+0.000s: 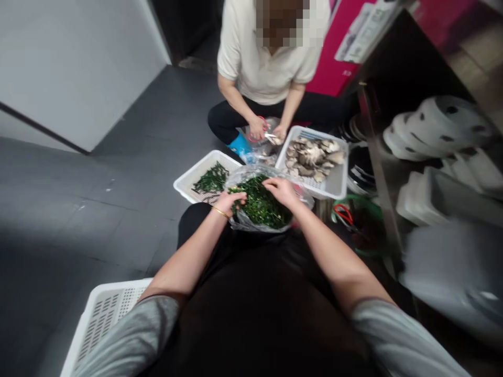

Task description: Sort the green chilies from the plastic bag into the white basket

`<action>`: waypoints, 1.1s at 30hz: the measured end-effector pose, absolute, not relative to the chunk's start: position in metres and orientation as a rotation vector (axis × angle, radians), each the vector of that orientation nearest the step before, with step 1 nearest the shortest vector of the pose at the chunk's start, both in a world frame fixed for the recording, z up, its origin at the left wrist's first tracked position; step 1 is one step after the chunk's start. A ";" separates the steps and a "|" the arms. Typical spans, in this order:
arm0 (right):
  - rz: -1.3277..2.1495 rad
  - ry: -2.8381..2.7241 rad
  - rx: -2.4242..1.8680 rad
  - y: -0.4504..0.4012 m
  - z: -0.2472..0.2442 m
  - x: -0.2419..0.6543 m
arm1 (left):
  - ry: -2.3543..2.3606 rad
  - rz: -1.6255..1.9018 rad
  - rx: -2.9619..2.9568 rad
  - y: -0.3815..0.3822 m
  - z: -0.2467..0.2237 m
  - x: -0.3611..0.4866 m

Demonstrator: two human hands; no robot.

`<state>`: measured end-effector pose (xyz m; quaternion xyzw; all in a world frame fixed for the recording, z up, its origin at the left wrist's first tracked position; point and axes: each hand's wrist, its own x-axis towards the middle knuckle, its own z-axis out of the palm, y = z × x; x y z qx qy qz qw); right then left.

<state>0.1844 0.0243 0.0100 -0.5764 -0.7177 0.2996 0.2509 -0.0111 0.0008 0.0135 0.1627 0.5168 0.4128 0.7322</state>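
A clear plastic bag full of leafy greens rests at my lap. My left hand, with a bracelet at the wrist, is at the bag's left side, its fingers closed around some greens. Over the right part of the greens is my right hand, thumb and fingers pinched together; what they hold is too small to make out. Just beyond my left hand, a white basket contains a small heap of green stems.
Opposite me a seated person holds red-handled scissors. A white basket of mushrooms stands right of them. Orange-handled scissors lie on a green basket at right. Another white basket is lower left; shelves with containers stand right.
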 end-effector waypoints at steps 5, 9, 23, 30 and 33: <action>1.232 -1.387 -1.434 0.010 0.010 0.191 | 1.075 0.915 0.593 -0.004 0.007 -0.008; 1.256 -1.294 -1.383 0.004 0.007 0.175 | 0.913 0.785 0.720 -0.007 0.001 -0.015; 0.268 -2.529 -1.946 -0.002 0.043 0.176 | 1.057 0.670 0.555 0.003 0.017 -0.020; 0.354 -2.878 -1.994 -0.024 0.016 0.198 | 1.048 0.663 0.473 0.006 0.005 -0.031; 0.388 -2.612 -1.938 -0.018 0.020 0.198 | 1.094 0.640 0.485 0.001 0.005 -0.020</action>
